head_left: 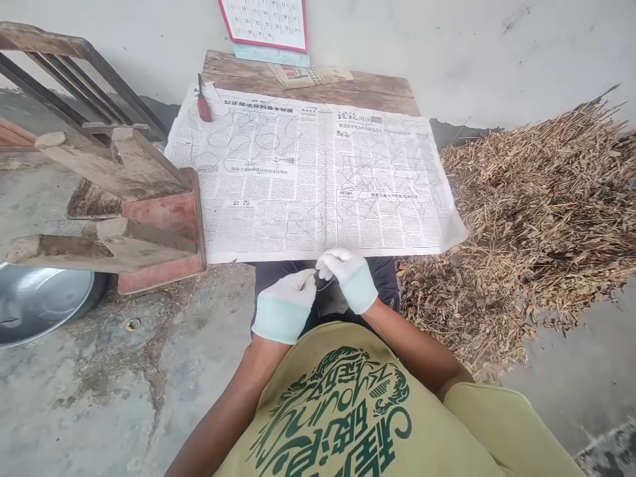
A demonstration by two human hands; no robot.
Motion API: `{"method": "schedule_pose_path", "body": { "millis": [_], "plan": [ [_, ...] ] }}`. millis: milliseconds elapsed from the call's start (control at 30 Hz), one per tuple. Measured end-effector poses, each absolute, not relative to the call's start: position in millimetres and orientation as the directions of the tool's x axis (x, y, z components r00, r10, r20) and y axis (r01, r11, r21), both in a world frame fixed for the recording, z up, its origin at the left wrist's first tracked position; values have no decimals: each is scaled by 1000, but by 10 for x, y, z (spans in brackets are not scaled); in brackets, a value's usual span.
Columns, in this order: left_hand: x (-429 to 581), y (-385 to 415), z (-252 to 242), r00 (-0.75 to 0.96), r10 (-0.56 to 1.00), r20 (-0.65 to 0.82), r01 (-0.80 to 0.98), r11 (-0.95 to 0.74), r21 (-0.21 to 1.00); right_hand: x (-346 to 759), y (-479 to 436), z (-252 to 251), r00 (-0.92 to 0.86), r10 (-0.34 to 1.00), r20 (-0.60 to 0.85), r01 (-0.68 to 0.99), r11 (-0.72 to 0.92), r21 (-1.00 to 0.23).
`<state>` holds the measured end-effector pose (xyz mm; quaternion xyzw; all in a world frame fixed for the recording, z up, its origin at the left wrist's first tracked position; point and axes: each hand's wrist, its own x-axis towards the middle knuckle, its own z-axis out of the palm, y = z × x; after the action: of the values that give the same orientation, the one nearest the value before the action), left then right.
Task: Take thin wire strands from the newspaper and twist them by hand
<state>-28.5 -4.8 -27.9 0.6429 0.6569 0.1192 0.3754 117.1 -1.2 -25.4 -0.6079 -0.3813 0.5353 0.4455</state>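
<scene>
Both my hands wear white gloves and meet just below the near edge of a spread newspaper [308,179]. My left hand [288,301] is pinched closed, its fingertips touching those of my right hand [348,275], which is also pinched. A thin thread or wire [325,286] curves between them, too fine to name surely. The newspaper covers a low wooden table [368,89] and has looping lines drawn on it.
A red-handled tool [203,105] lies on the newspaper's far left corner. An overturned wooden stool [124,205] stands left, a metal basin [40,301] beside it. A heap of dry stalks and pods [536,218] fills the right. A calendar [265,25] hangs on the wall.
</scene>
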Motion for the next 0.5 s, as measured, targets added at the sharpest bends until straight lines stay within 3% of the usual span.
{"method": "schedule_pose_path", "body": {
  "millis": [100, 233, 500],
  "plan": [
    [-318, -27, -252, 64, 906, -418, 646, 282, 709, 1206, -15, -288, 148, 944, -294, 27, -301, -953],
    [-369, 9, -283, -3, 905, -424, 505, 368, 781, 1304, -102, -292, 181, 971, -159, 308, -209, -928],
    [-388, 72, -291, -14, 902, -431, 423, 396, 815, 1389, -190, -433, -35, 998, -59, 686, -19, -727]
  ]
}}
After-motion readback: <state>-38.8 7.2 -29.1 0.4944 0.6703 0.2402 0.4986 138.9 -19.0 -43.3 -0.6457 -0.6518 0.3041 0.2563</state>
